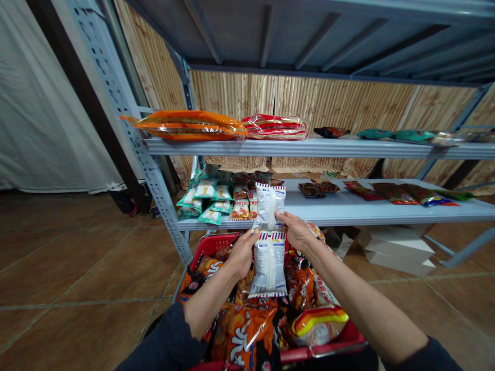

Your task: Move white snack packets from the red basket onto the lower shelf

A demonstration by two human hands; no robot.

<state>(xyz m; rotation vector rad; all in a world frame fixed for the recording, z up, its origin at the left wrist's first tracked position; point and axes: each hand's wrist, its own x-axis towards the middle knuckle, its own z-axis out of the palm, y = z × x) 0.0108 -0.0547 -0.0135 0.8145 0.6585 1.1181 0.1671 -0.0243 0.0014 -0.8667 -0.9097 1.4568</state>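
Observation:
My left hand (242, 253) and my right hand (294, 233) both grip a strip of white snack packets (268, 265) with red-and-blue striped edges. The strip hangs between my hands, with one packet (269, 207) rising above them and one hanging below. It sits just in front of the lower shelf (348, 212). Beneath my hands, a red shopping basket (216, 245) is heaped with orange snack bags (247, 332). Green-and-white packets (207, 198) and red-labelled packets (240, 203) stand on the shelf just behind the strip.
Flat snack bags (394, 193) lie to the right on the lower shelf. An upper shelf (309, 148) holds orange and red bags and green packets. A perforated metal upright (154, 175) stands left of the basket. White flattened boxes (398, 250) sit on the tiled floor at right.

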